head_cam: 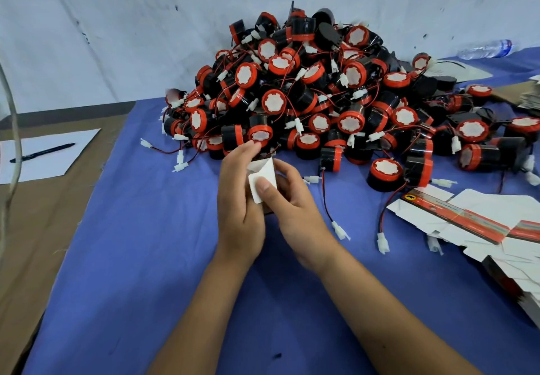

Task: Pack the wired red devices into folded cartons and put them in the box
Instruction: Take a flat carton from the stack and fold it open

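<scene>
A big heap of red-and-black wired devices (321, 91) with white connectors fills the back of the blue cloth (146, 257). Both my hands hold a small carton (264, 174) in front of the heap. My left hand (241, 199) wraps round the carton's left side. My right hand (287, 199) grips it from the right, and its thumb presses on a white flap. Most of the carton's body is hidden by my fingers. A stack of flat unfolded cartons (473, 222) lies to the right.
At the left, on the brown surface, a black pen (42, 152) lies on a white sheet of paper (43, 155). A plastic bottle (486, 48) lies at the far right. Loose wires with connectors (339, 228) trail on the cloth near my right hand.
</scene>
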Demonstrator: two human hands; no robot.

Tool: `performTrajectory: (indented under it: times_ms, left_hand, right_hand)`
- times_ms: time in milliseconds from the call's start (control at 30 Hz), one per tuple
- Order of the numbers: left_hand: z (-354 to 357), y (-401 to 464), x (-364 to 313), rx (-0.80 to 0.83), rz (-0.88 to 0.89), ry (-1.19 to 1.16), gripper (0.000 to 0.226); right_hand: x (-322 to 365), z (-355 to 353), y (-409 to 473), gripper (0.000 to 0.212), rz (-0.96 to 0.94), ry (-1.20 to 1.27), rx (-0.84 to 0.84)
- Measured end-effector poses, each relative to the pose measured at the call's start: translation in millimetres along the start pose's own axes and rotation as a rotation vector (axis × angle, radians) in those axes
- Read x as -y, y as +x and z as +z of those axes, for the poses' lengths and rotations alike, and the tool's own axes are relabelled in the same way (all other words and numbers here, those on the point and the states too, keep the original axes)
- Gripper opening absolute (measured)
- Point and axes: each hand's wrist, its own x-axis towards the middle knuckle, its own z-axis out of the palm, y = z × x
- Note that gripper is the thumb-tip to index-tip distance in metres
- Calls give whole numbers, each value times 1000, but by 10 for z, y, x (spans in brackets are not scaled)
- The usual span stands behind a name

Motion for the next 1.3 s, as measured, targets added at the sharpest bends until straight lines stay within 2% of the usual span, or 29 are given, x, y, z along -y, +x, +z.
performTrajectory:
  times_ms: [100, 200, 267, 400, 600, 1167, 1300]
  left_hand:
    - [-112, 18, 3, 152, -110, -190, 66]
    - [-257, 34, 77, 412, -149, -60, 89]
    - [-264, 17, 100, 487, -171, 55, 100]
    - [-211, 5, 92, 400, -76, 196, 94]
    - [-184, -12, 53, 349, -10, 248, 82]
    - [-150, -35, 99, 300, 70, 349, 80]
    - [-140, -25, 80, 292, 135, 362, 87]
  right_hand:
    - [45, -82, 29, 36, 52, 63, -67]
    - [84, -187, 55, 34, 110, 126, -120]
    - [104, -261, 47, 36, 135, 142, -65]
    - [112, -344, 50, 38, 93, 72, 25]
    - [85, -340, 78, 34, 50, -5, 4]
    - [38, -334, 97, 28, 3, -104, -65]
    - [46, -349, 95, 23, -51, -251, -96]
